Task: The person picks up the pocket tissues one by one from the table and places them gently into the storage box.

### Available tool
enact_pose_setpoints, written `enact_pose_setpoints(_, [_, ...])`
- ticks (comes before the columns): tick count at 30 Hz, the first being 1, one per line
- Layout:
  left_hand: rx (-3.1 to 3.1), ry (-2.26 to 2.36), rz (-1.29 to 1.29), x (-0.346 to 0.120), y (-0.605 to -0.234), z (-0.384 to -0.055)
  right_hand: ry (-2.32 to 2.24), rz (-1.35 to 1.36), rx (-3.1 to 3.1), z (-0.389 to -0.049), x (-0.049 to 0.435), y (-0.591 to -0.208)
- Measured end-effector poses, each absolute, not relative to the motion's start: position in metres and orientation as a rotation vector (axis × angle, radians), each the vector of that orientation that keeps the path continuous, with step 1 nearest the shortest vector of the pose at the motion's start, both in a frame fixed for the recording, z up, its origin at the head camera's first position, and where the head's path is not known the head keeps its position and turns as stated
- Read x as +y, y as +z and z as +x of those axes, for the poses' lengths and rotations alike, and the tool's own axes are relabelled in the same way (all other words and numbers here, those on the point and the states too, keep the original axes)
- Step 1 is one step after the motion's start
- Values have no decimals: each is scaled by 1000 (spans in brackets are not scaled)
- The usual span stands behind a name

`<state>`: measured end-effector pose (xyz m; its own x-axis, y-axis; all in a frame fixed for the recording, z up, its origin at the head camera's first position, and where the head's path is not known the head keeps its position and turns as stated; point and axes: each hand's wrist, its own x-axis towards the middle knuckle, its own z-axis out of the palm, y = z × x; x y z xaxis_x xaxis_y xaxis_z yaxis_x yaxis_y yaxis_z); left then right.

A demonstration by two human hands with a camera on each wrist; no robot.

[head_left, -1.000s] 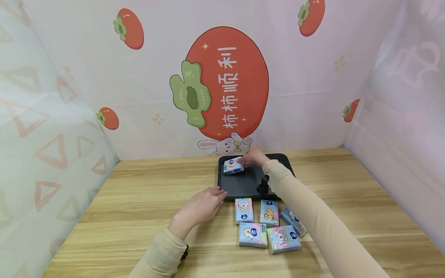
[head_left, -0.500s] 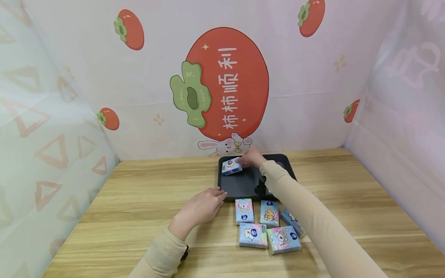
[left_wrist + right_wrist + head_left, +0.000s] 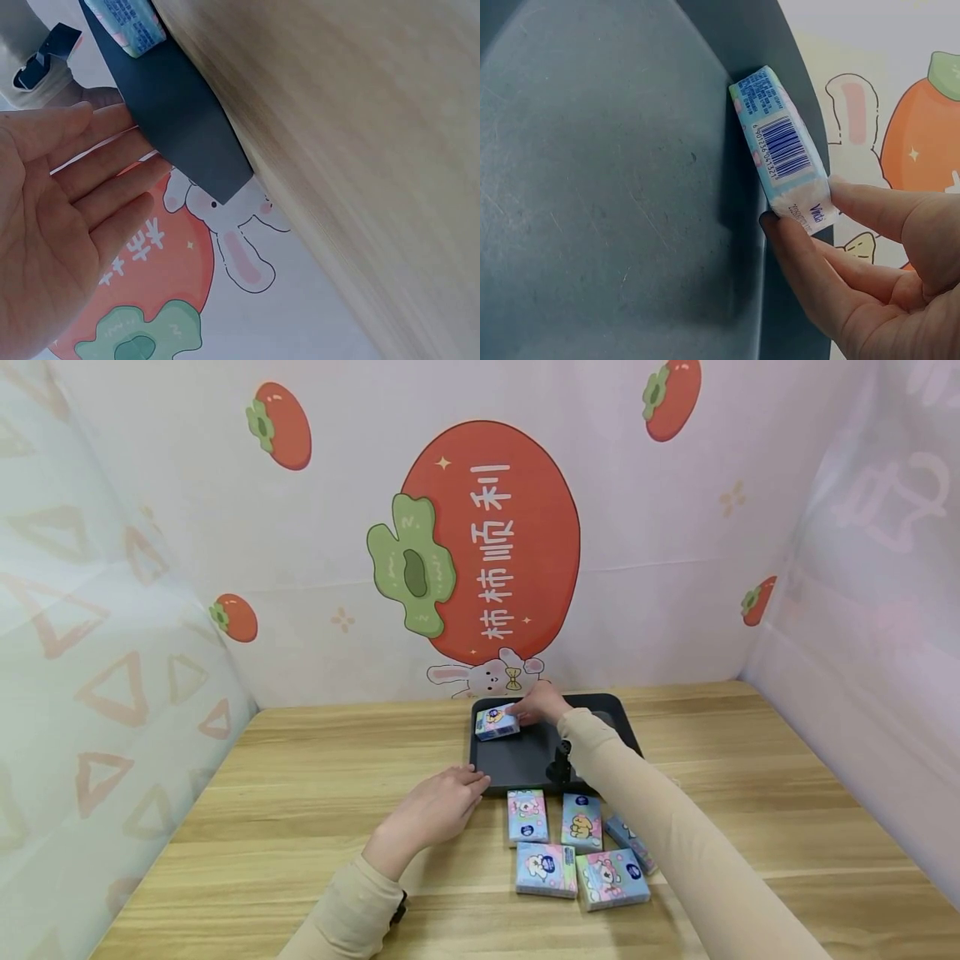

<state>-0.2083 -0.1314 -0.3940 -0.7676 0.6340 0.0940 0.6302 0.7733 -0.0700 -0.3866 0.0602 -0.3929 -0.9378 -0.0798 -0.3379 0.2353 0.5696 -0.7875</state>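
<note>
My right hand [image 3: 542,702] pinches a small blue tissue pack [image 3: 497,721] by its end, thumb on one side and fingers on the other. The pack is at the far left corner of the dark grey tray [image 3: 517,768]; in the right wrist view the barcode side of the tissue pack [image 3: 781,146] faces the camera. My left hand [image 3: 442,802] lies at the tray's near left corner, its fingertips touching the rim. The left wrist view shows that left hand [image 3: 75,195] with straight fingers against the outer wall of the tray [image 3: 180,112].
Several more tissue packs lie on the wooden table [image 3: 315,802] in front of the tray, among them an upright-turned pack [image 3: 527,816] and a nearer pack [image 3: 546,869]. A printed backdrop [image 3: 660,527] stands behind the table.
My right hand has moved the tissue pack slightly left, closer into the tray's far left corner. The left hand stays at the rim.
</note>
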Motion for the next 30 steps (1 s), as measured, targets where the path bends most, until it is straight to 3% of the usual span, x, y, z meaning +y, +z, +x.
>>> enact_pose_setpoints(30, [-2831, 57, -1018, -131, -395, -209, -1391, 83, 2392, -384, 64, -393])
